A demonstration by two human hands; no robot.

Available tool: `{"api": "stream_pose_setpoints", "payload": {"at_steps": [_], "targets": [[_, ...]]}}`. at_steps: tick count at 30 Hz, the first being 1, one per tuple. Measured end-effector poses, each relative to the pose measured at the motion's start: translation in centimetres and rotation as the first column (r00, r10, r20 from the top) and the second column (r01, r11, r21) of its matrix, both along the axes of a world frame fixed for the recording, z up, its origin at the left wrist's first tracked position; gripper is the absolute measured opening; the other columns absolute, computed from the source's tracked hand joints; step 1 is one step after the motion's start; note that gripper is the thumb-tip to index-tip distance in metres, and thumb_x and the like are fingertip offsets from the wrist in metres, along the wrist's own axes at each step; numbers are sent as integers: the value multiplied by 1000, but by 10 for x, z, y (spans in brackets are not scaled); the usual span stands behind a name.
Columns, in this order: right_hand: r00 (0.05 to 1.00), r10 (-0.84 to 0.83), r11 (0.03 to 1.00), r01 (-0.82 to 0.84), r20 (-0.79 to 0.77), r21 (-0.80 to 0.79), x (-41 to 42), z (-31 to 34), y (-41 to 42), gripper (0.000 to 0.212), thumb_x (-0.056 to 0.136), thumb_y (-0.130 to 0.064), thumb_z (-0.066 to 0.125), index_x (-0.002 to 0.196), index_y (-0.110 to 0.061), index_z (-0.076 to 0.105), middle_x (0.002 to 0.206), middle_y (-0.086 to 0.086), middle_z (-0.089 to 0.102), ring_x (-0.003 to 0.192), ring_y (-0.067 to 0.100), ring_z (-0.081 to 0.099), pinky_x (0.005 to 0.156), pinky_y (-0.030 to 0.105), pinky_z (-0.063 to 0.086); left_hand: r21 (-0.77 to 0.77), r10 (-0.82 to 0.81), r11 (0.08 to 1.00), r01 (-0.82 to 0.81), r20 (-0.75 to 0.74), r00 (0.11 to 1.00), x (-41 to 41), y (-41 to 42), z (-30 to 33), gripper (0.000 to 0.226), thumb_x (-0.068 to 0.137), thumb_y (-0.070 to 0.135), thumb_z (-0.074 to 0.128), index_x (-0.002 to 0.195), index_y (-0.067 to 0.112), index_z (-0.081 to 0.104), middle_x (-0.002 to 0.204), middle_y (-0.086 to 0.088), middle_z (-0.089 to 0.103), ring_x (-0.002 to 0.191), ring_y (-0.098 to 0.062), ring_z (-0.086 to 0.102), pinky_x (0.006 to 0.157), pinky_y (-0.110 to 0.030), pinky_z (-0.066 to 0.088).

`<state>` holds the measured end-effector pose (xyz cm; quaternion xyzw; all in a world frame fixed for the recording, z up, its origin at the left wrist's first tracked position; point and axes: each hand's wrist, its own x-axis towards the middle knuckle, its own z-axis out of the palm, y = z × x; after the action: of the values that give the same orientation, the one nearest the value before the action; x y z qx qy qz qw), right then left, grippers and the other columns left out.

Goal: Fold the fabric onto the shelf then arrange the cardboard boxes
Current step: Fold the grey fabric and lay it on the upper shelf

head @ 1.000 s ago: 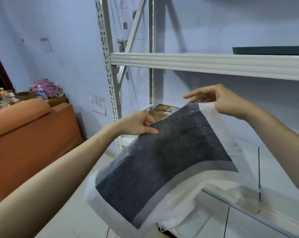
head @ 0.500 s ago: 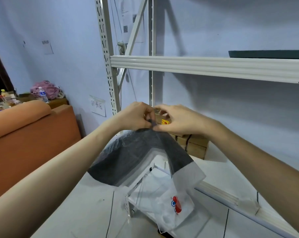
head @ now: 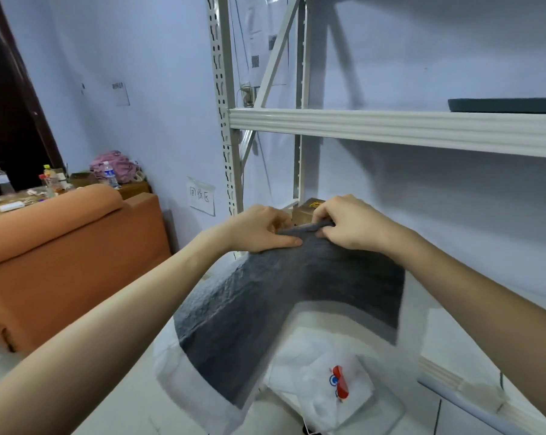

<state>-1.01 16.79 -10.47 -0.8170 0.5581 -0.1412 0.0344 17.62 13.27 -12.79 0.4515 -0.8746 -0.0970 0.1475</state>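
Note:
A dark grey fabric with a sheer white border hangs folded from both hands in front of the white metal shelf. My left hand pinches its top edge from the left. My right hand grips the same edge close beside it. A white bag with a red and blue logo shows under the fabric. Behind my hands a cardboard box with a yellow label sits on the lower shelf, mostly hidden.
The shelf's upright post stands just left of my hands. A dark flat pad lies on the upper shelf at right. An orange sofa fills the left side, with bottles and a pink bundle behind it.
My right hand came in from the right, bringing the fabric's far corner to my left hand, so the fabric folded in half. Since then the fold has spread and lifted slightly.

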Motion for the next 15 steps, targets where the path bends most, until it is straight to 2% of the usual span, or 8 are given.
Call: {"api": "stream_pose_setpoints", "payload": {"at_steps": [2,5,8,11,13,15], "targets": [[1000,-25,1000,25,-6,14,-11,1,-5,9,81,-16,62,75,-23,65,85,4,63,85,25,58,73,36,49,37,-7,999,6,26,1000,9,-1,-7,40,87,44,59,101,9,71,92,-13,72,84,-27,63,83,-46,50],[999,-29,998,27,39,57,-24,4,-10,12,77,-17,68,76,-28,64,90,2,66,89,22,59,76,34,49,56,13,998,-9,-64,998,17,0,-8,35,84,39,64,101,9,74,91,-14,74,83,-29,65,84,-46,52],[999,-25,994,20,45,107,-29,8,-10,20,78,-9,64,91,-24,66,96,4,64,91,21,58,80,36,50,36,34,999,-31,-96,995,16,0,1,33,80,39,69,88,8,74,79,-7,72,72,-20,64,71,-34,54],[997,-20,993,12,68,120,-31,4,-10,31,81,-4,55,104,-22,68,103,5,67,94,22,59,84,38,51,11,24,1000,-23,-92,995,13,0,11,22,77,38,73,71,17,67,62,5,61,60,-9,55,59,-19,41],[995,19,992,-30,94,124,-29,0,-8,25,85,-18,60,108,-22,67,104,3,68,95,20,60,84,36,50,5,34,999,-34,-123,992,14,-3,13,33,74,38,75,69,7,66,63,-1,61,60,-11,54,60,-20,41],[992,37,991,-52,122,123,-27,-3,-6,21,85,-38,61,97,-24,70,95,0,68,87,18,61,76,35,49,-9,30,999,-32,-188,982,15,-5,14,43,73,38,76,73,-3,64,65,-8,58,64,-17,54,65,-28,42]]}}
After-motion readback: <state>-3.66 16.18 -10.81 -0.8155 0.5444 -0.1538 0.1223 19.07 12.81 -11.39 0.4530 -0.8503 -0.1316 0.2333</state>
